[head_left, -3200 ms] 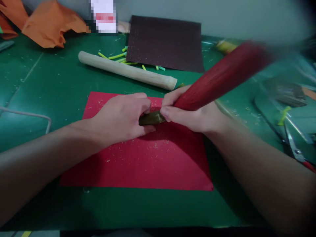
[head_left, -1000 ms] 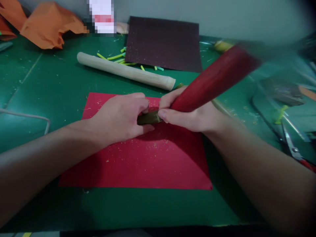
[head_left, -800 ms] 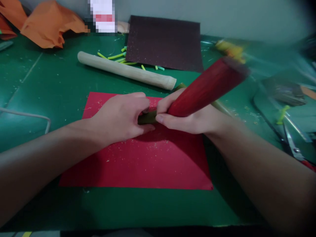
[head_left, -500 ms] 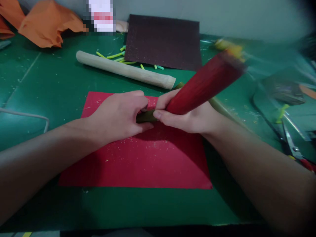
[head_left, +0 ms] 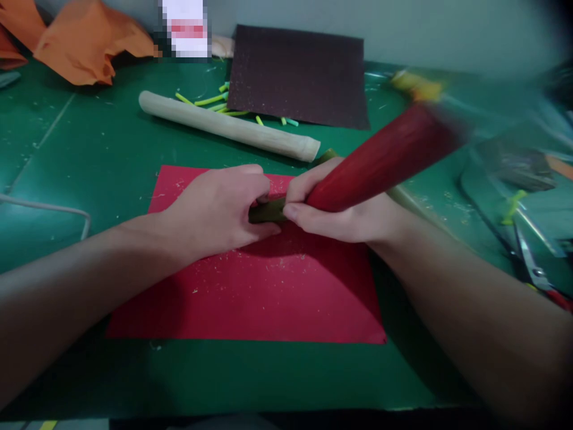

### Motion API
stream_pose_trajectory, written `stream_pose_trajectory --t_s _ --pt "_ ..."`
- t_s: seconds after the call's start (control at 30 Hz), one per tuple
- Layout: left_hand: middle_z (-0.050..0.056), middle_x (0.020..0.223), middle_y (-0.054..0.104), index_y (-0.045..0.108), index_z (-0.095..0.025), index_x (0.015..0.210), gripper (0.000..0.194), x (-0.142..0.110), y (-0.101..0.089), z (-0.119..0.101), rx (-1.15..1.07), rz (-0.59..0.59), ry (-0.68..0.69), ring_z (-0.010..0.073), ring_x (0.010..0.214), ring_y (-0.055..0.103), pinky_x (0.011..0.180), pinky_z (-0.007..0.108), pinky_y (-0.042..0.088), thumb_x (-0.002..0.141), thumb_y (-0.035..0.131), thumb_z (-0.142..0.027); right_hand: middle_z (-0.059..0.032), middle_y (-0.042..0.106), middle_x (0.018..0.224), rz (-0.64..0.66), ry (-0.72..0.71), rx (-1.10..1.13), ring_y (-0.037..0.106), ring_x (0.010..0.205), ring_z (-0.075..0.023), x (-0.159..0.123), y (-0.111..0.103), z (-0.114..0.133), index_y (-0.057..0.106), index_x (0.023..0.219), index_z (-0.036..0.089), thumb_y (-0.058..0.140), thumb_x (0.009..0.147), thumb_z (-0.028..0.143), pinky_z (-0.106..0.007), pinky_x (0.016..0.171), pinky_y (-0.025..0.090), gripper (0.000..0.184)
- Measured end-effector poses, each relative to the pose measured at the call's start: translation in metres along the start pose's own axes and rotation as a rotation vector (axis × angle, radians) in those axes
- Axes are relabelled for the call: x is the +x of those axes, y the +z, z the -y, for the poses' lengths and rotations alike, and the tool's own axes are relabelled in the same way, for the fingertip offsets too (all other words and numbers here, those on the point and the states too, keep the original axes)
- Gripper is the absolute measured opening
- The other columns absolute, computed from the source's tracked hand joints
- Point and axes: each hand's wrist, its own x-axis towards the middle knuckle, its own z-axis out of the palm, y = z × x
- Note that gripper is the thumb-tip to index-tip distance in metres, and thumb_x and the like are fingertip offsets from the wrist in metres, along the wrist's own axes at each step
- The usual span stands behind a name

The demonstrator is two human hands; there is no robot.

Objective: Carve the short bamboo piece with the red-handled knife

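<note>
My left hand (head_left: 219, 209) is closed on the end of a dark green stick (head_left: 267, 210) and presses it down on a red sheet (head_left: 277, 292). My right hand (head_left: 344, 209) is wrapped round the thin end of a thick red rod (head_left: 385, 158), right against the stick. The rod slants up and away to the right; its far end is blurred by motion. The two hands almost touch over the stick. Behind my right hand the green stick (head_left: 403, 197) runs on to the right across the mat.
A pale wooden dowel (head_left: 228, 126) lies behind the red sheet, with short yellow-green offcuts (head_left: 215, 103) near it. A dark sheet (head_left: 299, 74) and crumpled orange paper (head_left: 89, 45) lie at the back. Scissors (head_left: 532, 263) and other tools lie at the right. A grey wire (head_left: 49, 209) at the left.
The red rod's far end has swung slightly, down and back up, while both hands keep their grip in the same place on the red sheet.
</note>
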Motion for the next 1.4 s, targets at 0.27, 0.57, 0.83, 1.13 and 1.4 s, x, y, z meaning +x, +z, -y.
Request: stream_pose_trajectory --t_s 0.27,0.57,0.83,1.13,1.4 --pt "0.002 0.081 0.051 0.052 -0.020 0.076 0.021 -0.001 -0.001 0.000 0.025 0.008 0.000 0.0140 0.067 0.046 0.058 0.031 0.033 0.087 0.057 -0.037 0.0053 0.046 0.054 0.001 -0.026 -0.035 0.050 0.062 -0.0079 0.001 0.003 -0.002 0.054 0.061 0.018 0.061 0.079 0.017 -0.020 0.061 0.044 0.019" --pt "0.002 0.080 0.053 0.053 -0.020 0.076 0.021 -0.001 0.000 0.001 0.003 -0.003 0.003 0.0142 0.067 0.047 0.057 0.031 0.035 0.085 0.060 -0.038 0.0057 0.045 0.055 0.015 -0.023 -0.014 0.050 0.062 -0.0078 0.001 0.001 -0.001 0.052 0.061 0.018 0.060 0.078 0.016 -0.020 0.061 0.045 0.019" --pt "0.003 0.080 0.052 0.052 -0.019 0.074 0.029 0.000 -0.002 0.000 0.027 0.002 -0.002 0.0156 0.065 0.046 0.056 0.031 0.032 0.084 0.062 -0.044 0.0028 0.057 0.062 -0.261 0.008 0.068 0.052 0.061 -0.0079 0.000 0.008 -0.005 0.056 0.064 0.018 0.064 0.080 0.016 -0.022 0.056 0.044 0.018" --pt "0.002 0.077 0.053 0.053 -0.019 0.073 0.030 0.001 -0.001 -0.001 0.019 0.009 -0.013 0.0147 0.063 0.047 0.055 0.030 0.032 0.083 0.064 -0.045 0.0046 0.049 0.055 -0.068 0.040 0.040 0.046 0.054 -0.0072 0.000 -0.001 -0.001 0.057 0.061 0.018 0.063 0.079 0.014 -0.022 0.052 0.040 0.020" --pt "0.002 0.080 0.052 0.054 -0.018 0.078 0.018 -0.002 0.001 0.002 -0.034 -0.001 0.001 0.0142 0.068 0.047 0.059 0.030 0.035 0.084 0.063 -0.033 0.0070 0.046 0.053 0.018 -0.084 0.003 0.045 0.056 -0.0041 0.001 0.000 -0.001 0.057 0.061 0.015 0.060 0.080 0.010 -0.017 0.055 0.040 0.019"
